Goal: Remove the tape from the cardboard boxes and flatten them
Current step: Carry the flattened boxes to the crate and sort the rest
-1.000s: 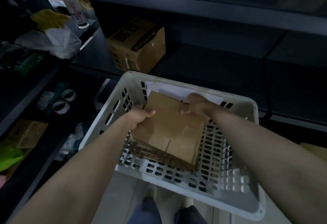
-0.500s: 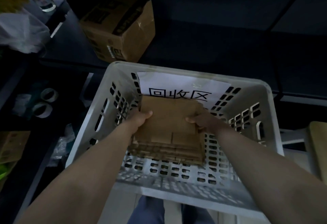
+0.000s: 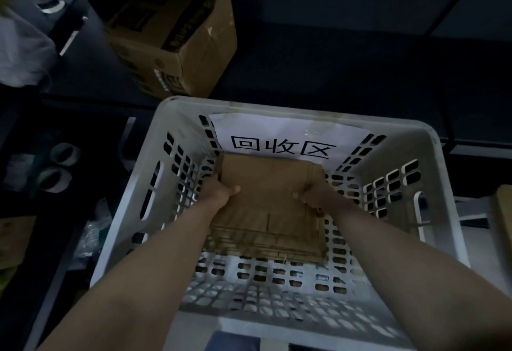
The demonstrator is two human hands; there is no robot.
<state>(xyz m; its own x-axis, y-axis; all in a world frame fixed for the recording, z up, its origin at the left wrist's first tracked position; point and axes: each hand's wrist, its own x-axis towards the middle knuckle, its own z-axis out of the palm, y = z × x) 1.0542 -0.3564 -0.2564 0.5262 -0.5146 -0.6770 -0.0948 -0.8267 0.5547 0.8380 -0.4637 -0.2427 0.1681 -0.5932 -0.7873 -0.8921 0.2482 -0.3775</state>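
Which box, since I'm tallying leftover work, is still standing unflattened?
The printed cardboard box on the dark shelf behind the white basket; the flattened boxes lie stacked inside the basket.

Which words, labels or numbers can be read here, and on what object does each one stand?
"回收区": black characters on the white paper sheet inside the far wall of the white perforated plastic basket.
Black print and labels on the brown cardboard box behind the basket: too blurred to read.
Flat brown cardboard sheets in the basket: no text visible.
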